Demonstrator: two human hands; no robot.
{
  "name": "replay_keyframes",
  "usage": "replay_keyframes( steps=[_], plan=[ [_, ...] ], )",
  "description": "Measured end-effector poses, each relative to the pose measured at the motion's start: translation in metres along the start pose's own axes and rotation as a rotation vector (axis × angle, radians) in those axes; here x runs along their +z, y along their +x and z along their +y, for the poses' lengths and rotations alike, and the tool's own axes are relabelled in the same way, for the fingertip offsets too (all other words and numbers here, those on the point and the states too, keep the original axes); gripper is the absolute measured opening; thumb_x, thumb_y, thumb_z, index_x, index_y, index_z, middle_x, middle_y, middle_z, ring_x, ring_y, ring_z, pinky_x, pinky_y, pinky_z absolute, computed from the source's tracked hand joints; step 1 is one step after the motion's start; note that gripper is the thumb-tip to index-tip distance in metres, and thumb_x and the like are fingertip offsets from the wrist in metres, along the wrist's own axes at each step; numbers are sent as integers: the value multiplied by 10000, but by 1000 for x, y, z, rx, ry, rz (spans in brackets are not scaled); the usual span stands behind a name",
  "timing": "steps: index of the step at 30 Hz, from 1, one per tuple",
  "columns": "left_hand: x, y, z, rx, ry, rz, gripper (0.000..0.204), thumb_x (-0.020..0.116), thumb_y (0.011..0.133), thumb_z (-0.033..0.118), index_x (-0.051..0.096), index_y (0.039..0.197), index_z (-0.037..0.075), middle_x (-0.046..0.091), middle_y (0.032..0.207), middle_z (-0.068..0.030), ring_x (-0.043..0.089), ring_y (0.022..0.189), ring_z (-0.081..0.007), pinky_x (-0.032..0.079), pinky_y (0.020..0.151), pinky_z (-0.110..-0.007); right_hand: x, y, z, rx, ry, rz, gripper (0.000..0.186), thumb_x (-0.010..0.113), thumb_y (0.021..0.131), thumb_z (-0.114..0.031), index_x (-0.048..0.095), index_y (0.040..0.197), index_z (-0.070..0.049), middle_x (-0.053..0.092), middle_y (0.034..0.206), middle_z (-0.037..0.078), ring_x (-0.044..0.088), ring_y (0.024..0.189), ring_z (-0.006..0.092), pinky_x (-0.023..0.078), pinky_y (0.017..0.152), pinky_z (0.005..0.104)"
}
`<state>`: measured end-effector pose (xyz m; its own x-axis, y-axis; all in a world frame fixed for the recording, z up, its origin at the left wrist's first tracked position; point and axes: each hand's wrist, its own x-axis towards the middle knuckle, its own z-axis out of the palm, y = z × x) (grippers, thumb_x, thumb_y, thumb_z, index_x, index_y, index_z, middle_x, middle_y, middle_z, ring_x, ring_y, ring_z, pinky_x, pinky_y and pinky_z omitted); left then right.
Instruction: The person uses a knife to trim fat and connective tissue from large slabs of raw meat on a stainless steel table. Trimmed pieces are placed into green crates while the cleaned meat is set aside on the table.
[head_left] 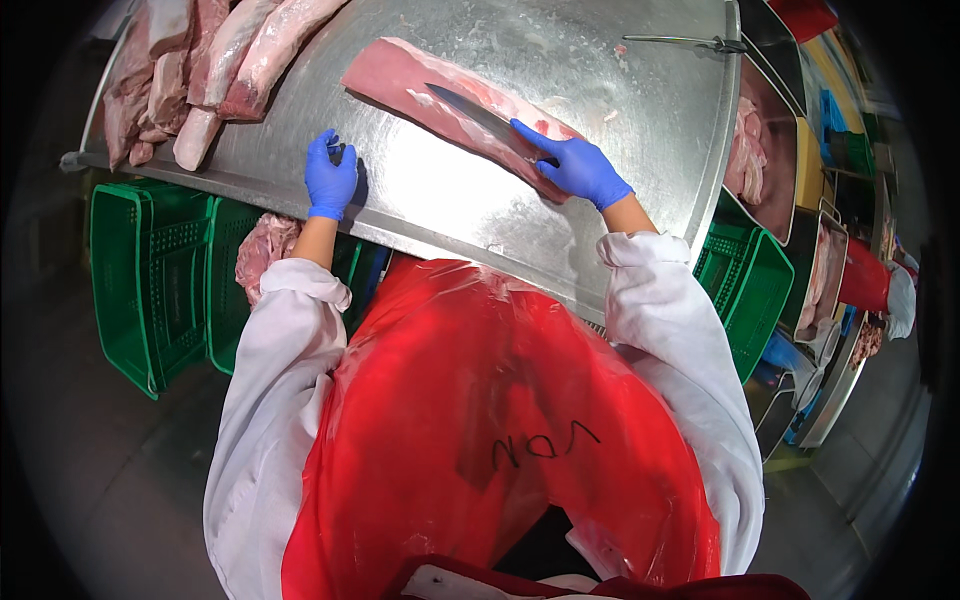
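Observation:
In blue gloves, my right hand grips a knife, its blade lying along a long strip of pale pink meat on the steel worktop. My left hand is by the worktop's near edge, left of the strip, with fingers loosely bent and apart and nothing visible in them. A pile of long meat pieces lies at the top left.
A thin steel rod lies at the back right. Green crates stand below the left edge, one with meat; another crate is at the right. Steel containers with meat line the right, where another person shows.

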<state>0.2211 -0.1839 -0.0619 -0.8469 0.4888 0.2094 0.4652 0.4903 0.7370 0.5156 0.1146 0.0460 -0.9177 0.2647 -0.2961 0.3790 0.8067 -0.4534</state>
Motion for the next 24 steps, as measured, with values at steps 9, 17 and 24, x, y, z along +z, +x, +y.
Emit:
replay_keyframes(
  steps=[9, 17, 24],
  plan=[
    [6, -21, -12, -141, -189, 13, 353, 696, 852, 131, 586, 1151, -22, 654, 978, -97, 620, 838, -143, 517, 795, -290, 8, -5, 12, -32, 1, -35, 712, 532, 909, -182, 272, 1512, -458, 596, 686, 172, 592, 606, 309, 486, 661, 416],
    [0, -23, 23, -175, -201, 74, 217, 692, 877, 126, 617, 1038, 2, 632, 829, -27, 573, 726, -100, 498, 688, -262, 25, -78, 49, -40, 18, -183, 724, 529, 926, -207, 207, 1531, -441, 599, 712, 217, 600, 627, 359, 478, 677, 459],
    [37, -34, 53, -202, -245, -67, 144, 690, 861, 182, 646, 868, 46, 653, 722, -75, 607, 625, -161, 503, 613, -324, 5, -152, 53, -5, -35, -266, 712, 547, 924, -179, 249, 1524, -418, 633, 759, 197, 587, 634, 391, 486, 681, 457]
  ],
)
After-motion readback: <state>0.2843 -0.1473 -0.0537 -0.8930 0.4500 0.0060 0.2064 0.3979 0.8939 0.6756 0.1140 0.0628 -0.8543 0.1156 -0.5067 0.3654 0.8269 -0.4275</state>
